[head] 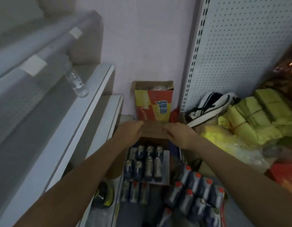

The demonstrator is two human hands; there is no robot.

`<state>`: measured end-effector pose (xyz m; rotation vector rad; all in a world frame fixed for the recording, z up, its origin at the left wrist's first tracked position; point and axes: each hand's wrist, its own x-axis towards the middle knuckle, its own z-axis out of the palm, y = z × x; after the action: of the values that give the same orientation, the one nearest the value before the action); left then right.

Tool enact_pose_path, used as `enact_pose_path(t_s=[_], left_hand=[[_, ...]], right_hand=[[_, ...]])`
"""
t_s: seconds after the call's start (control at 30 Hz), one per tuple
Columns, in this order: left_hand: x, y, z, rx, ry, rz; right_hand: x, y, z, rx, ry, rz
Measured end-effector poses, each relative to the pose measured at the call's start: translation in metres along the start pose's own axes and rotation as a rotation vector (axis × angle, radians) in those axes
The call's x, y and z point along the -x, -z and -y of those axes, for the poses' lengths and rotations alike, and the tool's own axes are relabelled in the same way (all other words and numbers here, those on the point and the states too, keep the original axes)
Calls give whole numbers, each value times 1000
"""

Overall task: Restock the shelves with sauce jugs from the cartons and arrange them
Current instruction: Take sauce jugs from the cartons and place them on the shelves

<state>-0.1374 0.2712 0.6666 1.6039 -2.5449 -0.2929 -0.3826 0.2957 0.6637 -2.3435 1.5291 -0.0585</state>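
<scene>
Below me on the floor stands an open brown carton [154,131] packed with dark sauce jugs [144,163] that have grey tops. My left hand [128,132] grips the left end of the carton's far flap, and my right hand [179,135] grips the flap's right end. Both arms reach forward over the jugs. A second group of red-capped sauce jugs [196,192] sits to the right of the carton. Grey shelves [86,104] run along the left.
A red and yellow box [153,105] stands against the wall behind the carton. A clear water bottle [76,82] lies on a left shelf. At right are a pegboard panel [236,51], a black-and-white bag [209,107] and yellow packages [256,115]. A shoe [103,195] shows below.
</scene>
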Motion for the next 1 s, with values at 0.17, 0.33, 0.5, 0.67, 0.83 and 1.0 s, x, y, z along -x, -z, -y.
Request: enact_pose_path(t_s=[0.17,0.33,0.5,0.67,0.83,1.0], left_hand=[[-42,-53,28,57,6,221],[-54,-112,62,20,61,347],[-76,-173,111,7,105,418],[-118,-253,177,57,155,492],[-165,-364,243,72,86,586],[-186,-467,280,88,0,646]], right_hand=[[-39,-46,-40,-72,-62,120],[-84,-99,-69,-137,-44,222],[-140,-170,-88,-238,-63,270],[-186,-291,-99,-282,-242,183],[-228,-416,-107,-248,-390,209],[-276,-504,-107,-295,-437,256]])
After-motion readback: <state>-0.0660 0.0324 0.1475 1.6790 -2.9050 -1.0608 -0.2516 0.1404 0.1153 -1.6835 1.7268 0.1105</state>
